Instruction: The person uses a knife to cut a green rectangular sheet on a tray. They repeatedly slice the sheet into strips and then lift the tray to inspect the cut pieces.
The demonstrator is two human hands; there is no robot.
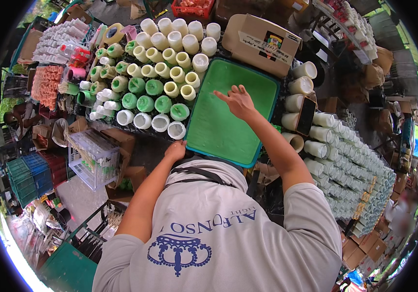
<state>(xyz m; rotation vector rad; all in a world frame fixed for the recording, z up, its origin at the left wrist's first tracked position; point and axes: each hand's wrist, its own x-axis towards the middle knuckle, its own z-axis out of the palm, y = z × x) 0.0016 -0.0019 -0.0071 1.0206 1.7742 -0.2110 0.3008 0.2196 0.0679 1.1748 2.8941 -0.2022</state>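
Hands over crowded bench: right hand (238,101) spread on green tray (228,121); left hand (175,150) curled at its edge.

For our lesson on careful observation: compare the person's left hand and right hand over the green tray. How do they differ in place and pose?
The left hand rests at the near left corner of the green tray, fingers curled; the right hand lies farther out, over the tray's middle, fingers spread. The left hand is at the rim beside a white candle; the right is on or just above the tray's flat green surface. Both are bare and hold nothing.
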